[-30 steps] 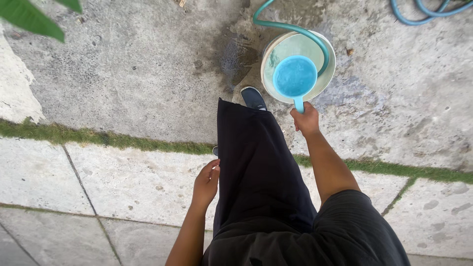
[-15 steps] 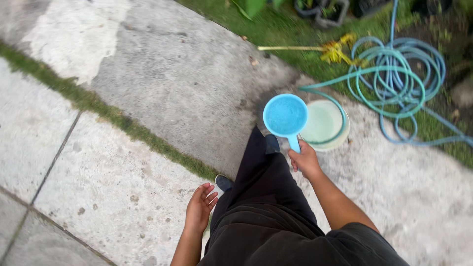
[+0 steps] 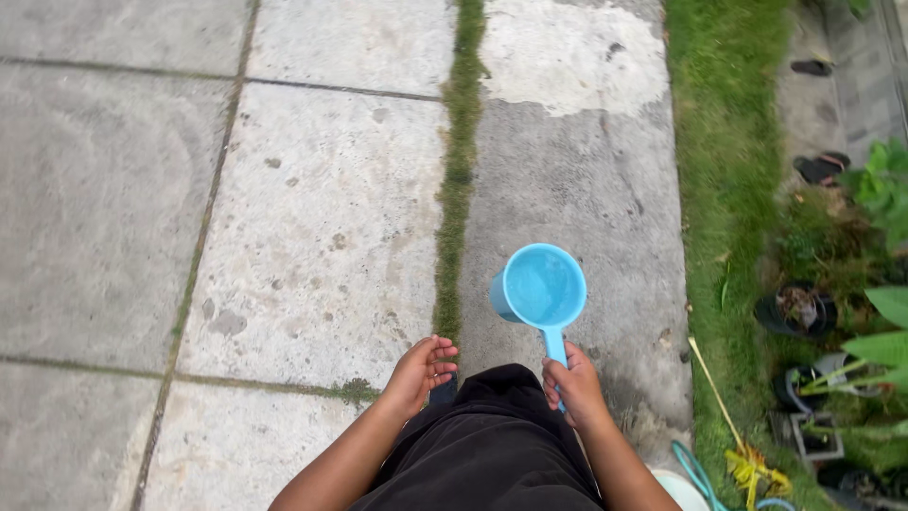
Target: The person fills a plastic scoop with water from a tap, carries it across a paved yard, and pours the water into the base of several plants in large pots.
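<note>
Head view: right hand (image 3: 573, 386) out front at waist level, fingers wrapped round the handle of the blue dipper (image 3: 539, 289), cup level over the concrete paving (image 3: 322, 218). Left hand (image 3: 421, 371) holds nothing, fingers loosely curled beside the dark trousers (image 3: 482, 445).

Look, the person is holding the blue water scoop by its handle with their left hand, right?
Not quite. The head view shows the right hand gripping the handle of the blue water scoop. The left hand is empty, fingers curled, beside the dark trousers.
</note>
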